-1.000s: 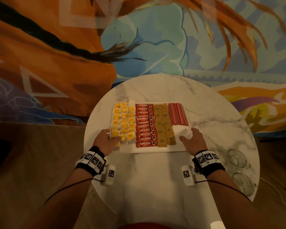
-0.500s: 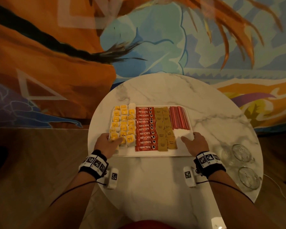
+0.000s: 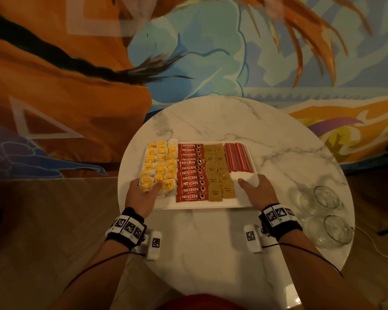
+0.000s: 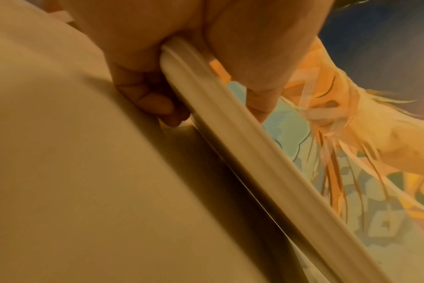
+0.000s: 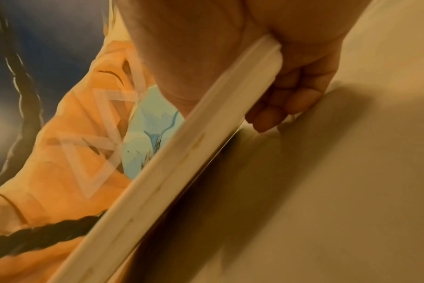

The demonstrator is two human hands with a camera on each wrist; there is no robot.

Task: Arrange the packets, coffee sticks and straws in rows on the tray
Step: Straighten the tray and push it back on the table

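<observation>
Tray point(image 3: 202, 204): one, white, rectangular, raised rim; lies mid-table, near edge toward the person.
Coffee sticks point(image 3: 189, 172): twelve counted, red glossy wrappers printed NESCAFE CLASSIC; one column, stacked near edge to far edge, left of tray centre.
Brown packets point(image 3: 218, 172): flat, square, matte paper; two columns just right of the coffee sticks; about fourteen, far ones too blurred to count surely.
Yellow packets point(image 3: 160, 167): small, squarish, yellow labels on white; three loose columns along the tray's left edge; count uncertain, twenty-odd.
Straws point(image 3: 238, 157): thin, red, bundled side by side at the far right corner; too fine to count.
Left hand point(image 3: 141, 194): grips the tray's near left corner; thumb on top over the yellow packets; wrist view shows fingers point(image 4: 155, 103) curled under the rim.
Right hand point(image 3: 257, 191): grips the near right corner; thumb on bare white tray; fingers point(image 5: 288, 101) curled beneath the rim.
Table point(image 3: 211, 242): round, white marble, grey veining.
Glasses point(image 3: 327, 211): at least two, clear, at the table's right edge.
Change: tray and table sit lower and farther right in the head view than half a second before; both grips unchanged.
</observation>
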